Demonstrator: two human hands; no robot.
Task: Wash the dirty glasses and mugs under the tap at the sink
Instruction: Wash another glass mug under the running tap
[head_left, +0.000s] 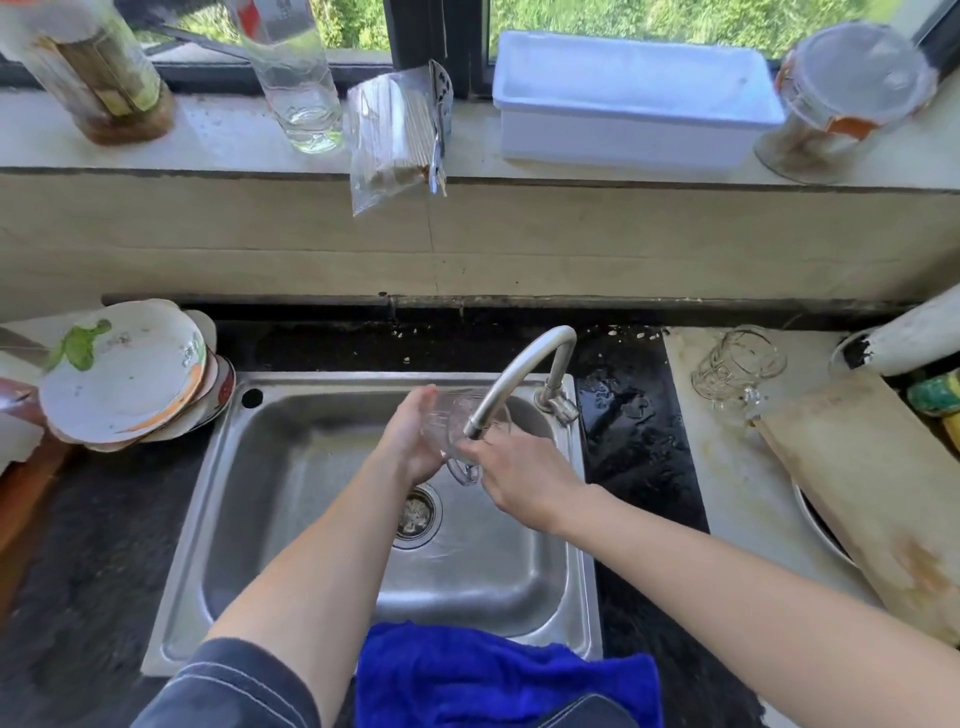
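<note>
A clear glass mug (453, 422) is held tilted over the steel sink (291, 467), right under the spout of the curved tap (524, 369). My left hand (410, 436) cups its left side and base. My right hand (519, 473) grips it from the right, near the handle at the bottom. A second clear glass mug (737, 366) stands on the pale counter to the right of the sink. A tall empty glass (296, 88) stands on the windowsill.
Stacked dirty plates (124, 374) sit left of the sink. A blue cloth (498, 675) hangs over the sink's front edge. A wooden board (872, 493) lies on the right counter. On the sill are a white tub (628, 104), jars and a bag of sticks (395, 130).
</note>
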